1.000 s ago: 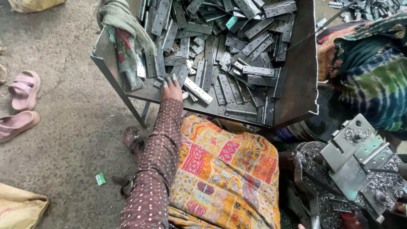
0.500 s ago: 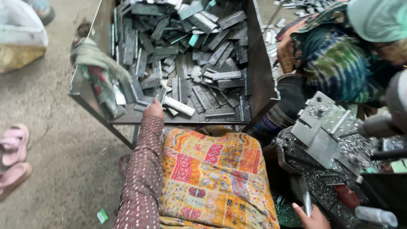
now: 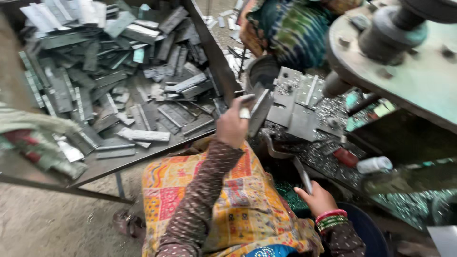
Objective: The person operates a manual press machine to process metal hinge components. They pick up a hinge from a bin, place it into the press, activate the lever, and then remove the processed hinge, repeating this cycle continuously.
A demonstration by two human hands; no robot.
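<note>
My left hand (image 3: 232, 124) is shut on a flat grey metal plate (image 3: 260, 112), held upright just left of the grey die block (image 3: 298, 103) of a press. It has a ring on one finger. Behind it stands a wide metal tray (image 3: 143, 159) heaped with several similar plates (image 3: 119, 71). My right hand (image 3: 316, 199), with red and green bangles at the wrist, grips a thin metal rod (image 3: 303, 178) low in front of the press bed. A patterned orange cloth (image 3: 243, 204) covers my lap.
A large green machine wheel (image 3: 404, 62) fills the upper right. Another person in a blue-green patterned garment (image 3: 290, 28) sits beyond the press. Small metal scraps (image 3: 328, 157) litter the press bed. A folded cloth (image 3: 33, 138) hangs over the tray's left rim.
My left hand has lifted a plate out of the tray and carried it right to the die block. The view has swung right toward the press; my right hand is now in view.
</note>
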